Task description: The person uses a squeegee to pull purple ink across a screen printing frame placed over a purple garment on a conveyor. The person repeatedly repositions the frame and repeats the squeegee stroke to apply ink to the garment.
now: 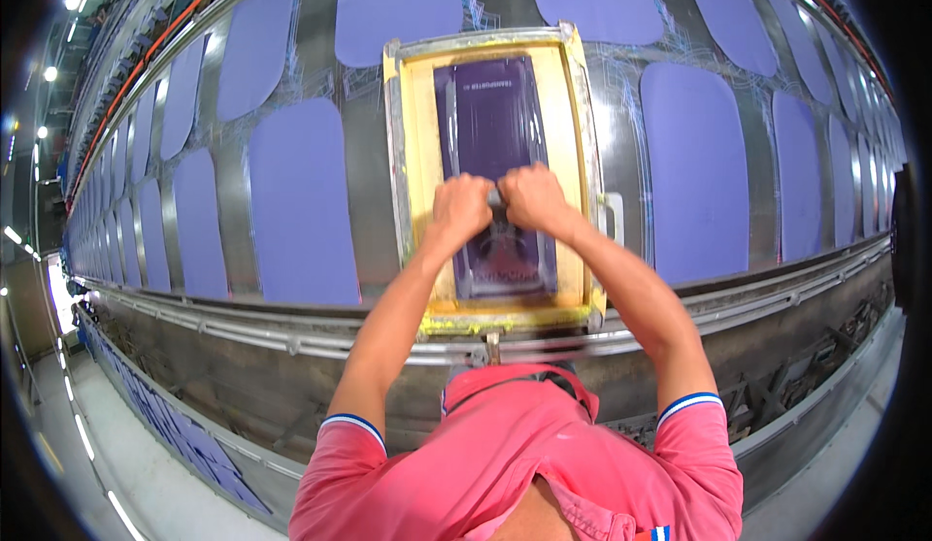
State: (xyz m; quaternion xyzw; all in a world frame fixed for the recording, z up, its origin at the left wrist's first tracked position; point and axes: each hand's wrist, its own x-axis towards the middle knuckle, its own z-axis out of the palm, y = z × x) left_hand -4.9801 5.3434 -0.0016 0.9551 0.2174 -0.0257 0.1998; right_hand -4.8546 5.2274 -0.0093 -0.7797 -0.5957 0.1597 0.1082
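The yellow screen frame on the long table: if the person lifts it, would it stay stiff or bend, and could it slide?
The yellow screen frame likely stays stiff: its border looks like rigid metal bars. The dark mesh panel inside probably flexes under pressure. It seems unlikely to slide freely, since both the left hand and right hand press down on it.
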